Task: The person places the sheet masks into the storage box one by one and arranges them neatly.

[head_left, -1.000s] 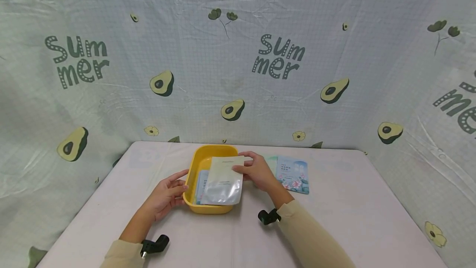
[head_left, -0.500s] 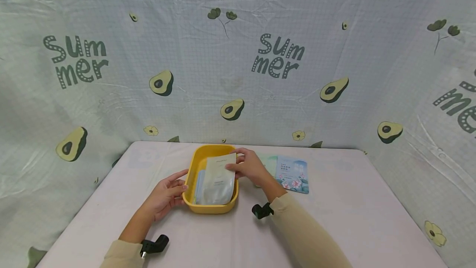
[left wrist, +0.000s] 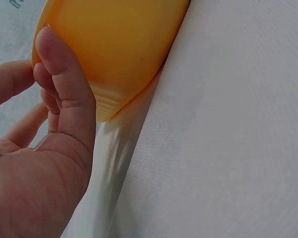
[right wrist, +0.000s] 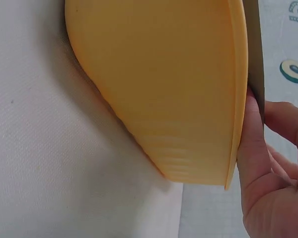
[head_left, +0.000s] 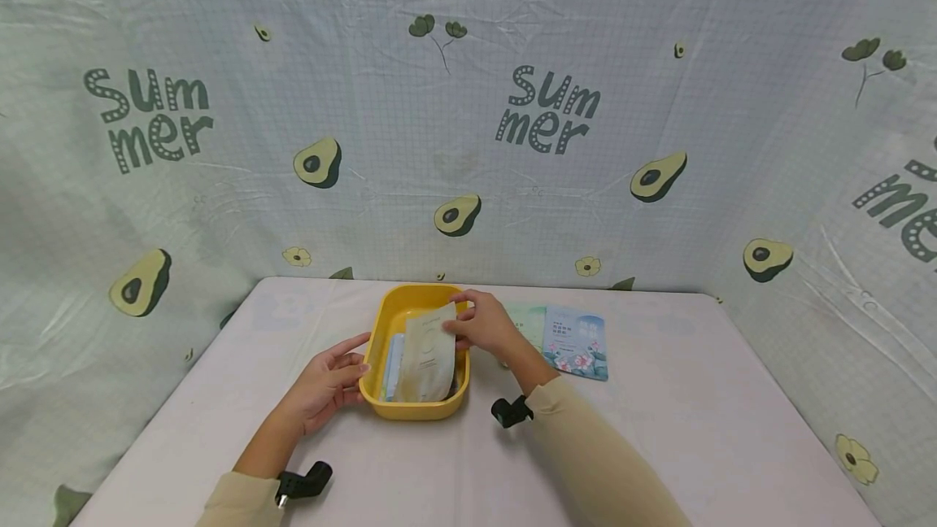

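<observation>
Nearest the person, a left black camera [head_left: 307, 480] and a right black camera [head_left: 511, 411] sit just ahead of two beige sleeves [head_left: 607, 462], presumably strapped there to watch each hand. Past them lies the pale desk [head_left: 659, 421], and on it the yellow tray [head_left: 417, 411], open side up, within easy reach of both arms.

At the tray's nine o'clock, the left hand [head_left: 329, 387] rests its loosely bent fingers against the outer side and rim; I'd say that is to stop the tray sliding. Inside, a blue packet [head_left: 393, 364] lies toward nine o'clock, mostly covered by a cream sachet [head_left: 428, 356]. Something dark shows by the sachet's edge at five o'clock, too small for me to name.

From two o'clock the right hand [head_left: 492, 324] pinches the sachet's right edge, thumb on top and other fingers behind, so that side is lifted while the sachet slants over the tray. An edge grip likely suits so thin and bendy a thing.

Toward three o'clock, well apart from the tray, a floral blue packet [head_left: 576, 344] lies next to a green packet [head_left: 529, 322] that the right hand partly hides. Beyond, at twelve, hangs an avocado-print cloth [head_left: 549, 226].
</observation>
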{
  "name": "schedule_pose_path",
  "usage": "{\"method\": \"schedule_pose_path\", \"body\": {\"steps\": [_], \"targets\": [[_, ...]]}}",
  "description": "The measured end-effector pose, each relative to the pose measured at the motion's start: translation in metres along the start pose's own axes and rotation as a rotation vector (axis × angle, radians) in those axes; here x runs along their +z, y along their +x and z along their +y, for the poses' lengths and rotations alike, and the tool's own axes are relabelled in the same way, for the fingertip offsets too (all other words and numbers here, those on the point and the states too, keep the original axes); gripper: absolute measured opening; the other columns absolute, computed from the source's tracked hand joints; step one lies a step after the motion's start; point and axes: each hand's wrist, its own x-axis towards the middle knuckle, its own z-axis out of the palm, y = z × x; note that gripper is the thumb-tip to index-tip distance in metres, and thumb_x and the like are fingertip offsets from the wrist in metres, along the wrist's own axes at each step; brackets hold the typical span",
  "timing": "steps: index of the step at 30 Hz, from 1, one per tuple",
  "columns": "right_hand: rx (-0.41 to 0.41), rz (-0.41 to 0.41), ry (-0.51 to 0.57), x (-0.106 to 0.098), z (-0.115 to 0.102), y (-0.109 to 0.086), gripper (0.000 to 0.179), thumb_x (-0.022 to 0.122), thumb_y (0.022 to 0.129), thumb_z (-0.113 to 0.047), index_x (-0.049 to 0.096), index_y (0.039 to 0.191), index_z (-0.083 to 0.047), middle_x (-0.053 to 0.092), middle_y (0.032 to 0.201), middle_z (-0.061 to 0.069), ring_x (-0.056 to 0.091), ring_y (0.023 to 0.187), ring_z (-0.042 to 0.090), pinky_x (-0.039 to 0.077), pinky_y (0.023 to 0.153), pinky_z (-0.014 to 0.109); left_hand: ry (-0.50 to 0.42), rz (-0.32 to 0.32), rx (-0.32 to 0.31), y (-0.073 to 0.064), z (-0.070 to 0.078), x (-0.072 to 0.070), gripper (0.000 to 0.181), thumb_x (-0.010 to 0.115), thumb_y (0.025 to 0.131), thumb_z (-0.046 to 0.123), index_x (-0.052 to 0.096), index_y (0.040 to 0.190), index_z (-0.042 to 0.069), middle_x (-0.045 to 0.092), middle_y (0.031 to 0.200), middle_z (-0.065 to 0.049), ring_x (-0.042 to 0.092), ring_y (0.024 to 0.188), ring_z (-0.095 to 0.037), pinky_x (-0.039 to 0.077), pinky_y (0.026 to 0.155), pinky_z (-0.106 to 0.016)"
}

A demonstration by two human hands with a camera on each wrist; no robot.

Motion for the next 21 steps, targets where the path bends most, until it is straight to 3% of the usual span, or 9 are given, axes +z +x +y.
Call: {"method": "schedule_pose_path", "body": {"steps": [8,21], "targets": [[-0.031,0.013,-0.033,0.0026,-0.0006,0.0006,0.057,0.082,0.086,-0.012,0.06,0.138,-0.006,0.057,0.094,0.009,0.067,0.063,0.017,0.062,0.063,0.027,-0.007,-0.005,0.002,0.0,-0.0003,-0.0001,0.071,0.062,0.1,0.007,0.028,0.162,0.01,0.058,0.107,0.0,0.067,0.078,-0.011,0.061,0.068,-0.024],[-0.024,0.03,-0.131,0.0009,-0.0091,-0.0041,0.057,0.083,0.085,-0.01,0.062,0.137,-0.002,0.072,0.093,0.01,0.072,0.063,0.016,0.062,0.063,0.026,-0.01,-0.01,-0.001,0.0007,-0.0004,-0.0005,0.072,0.063,0.1,0.008,0.028,0.162,0.01,0.059,0.108,-0.001,0.068,0.079,-0.012,0.061,0.069,-0.024]]}}
